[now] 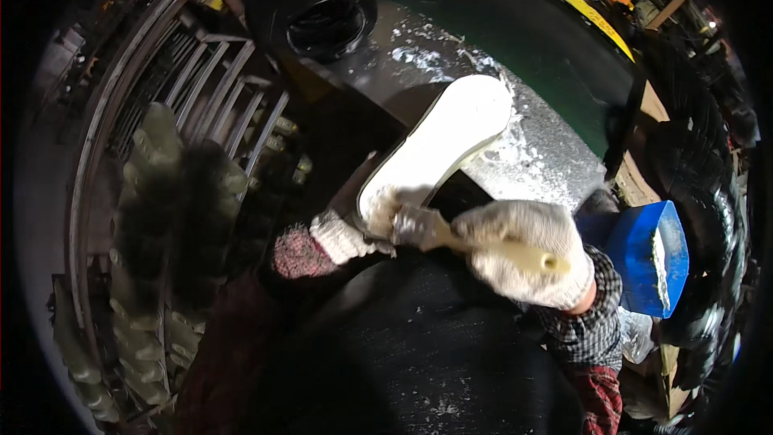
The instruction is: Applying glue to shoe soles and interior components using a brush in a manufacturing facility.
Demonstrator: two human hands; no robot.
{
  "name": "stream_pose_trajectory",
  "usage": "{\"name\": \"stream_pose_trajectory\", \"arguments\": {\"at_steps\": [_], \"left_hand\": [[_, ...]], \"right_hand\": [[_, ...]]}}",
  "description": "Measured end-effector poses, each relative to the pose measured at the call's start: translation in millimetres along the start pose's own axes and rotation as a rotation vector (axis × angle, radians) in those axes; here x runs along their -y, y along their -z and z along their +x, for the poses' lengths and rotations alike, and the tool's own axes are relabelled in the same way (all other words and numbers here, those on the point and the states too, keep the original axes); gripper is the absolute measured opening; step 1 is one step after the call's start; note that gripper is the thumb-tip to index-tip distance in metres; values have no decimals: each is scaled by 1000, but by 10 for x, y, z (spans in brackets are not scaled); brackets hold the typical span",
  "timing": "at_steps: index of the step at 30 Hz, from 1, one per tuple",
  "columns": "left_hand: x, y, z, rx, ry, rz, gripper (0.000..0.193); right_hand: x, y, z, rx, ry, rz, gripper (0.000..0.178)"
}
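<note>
White-smeared, the table (555, 141) lies ahead. Near me, my gloved right hand (527, 250) is wrapped around a brush (423, 228), bristles on the near end of a white sole (441, 138); my shadowed left hand (345, 234) seems clasped around that end. Farther left stands a metal rack (216, 84).

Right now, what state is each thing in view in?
White sole: face up, brownish at the end under the brush
Brush: gripped in the right hand, bristles against the sole
Left hand: gloved, at the sole's near end, fingers mostly hidden
Blue container: open, white residue along its opening
Table: smeared with white
Metal rack: standing at left, pale pieces around it
</note>
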State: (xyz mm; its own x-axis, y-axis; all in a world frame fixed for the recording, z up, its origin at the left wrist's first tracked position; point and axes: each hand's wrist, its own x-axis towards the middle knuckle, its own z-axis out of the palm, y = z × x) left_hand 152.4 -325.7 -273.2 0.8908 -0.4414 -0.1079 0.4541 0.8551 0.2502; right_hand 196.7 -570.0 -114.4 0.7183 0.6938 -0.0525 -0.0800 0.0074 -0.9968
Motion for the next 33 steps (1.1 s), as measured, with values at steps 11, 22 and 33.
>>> {"name": "stream_pose_trajectory", "arguments": {"at_steps": [11, 22, 33], "left_hand": [[10, 161, -111, -313, -66, 250, 59], [-254, 414, -317, -158, 218, 120, 63], [-253, -95, -188, -306, 51, -531, 67]], "right_hand": [[-343, 194, -75, -18, 88, -75, 32], [-285, 313, -24, -176, 743, -1341, 43], [108, 545, 494, -127, 568, -1258, 26]]}}
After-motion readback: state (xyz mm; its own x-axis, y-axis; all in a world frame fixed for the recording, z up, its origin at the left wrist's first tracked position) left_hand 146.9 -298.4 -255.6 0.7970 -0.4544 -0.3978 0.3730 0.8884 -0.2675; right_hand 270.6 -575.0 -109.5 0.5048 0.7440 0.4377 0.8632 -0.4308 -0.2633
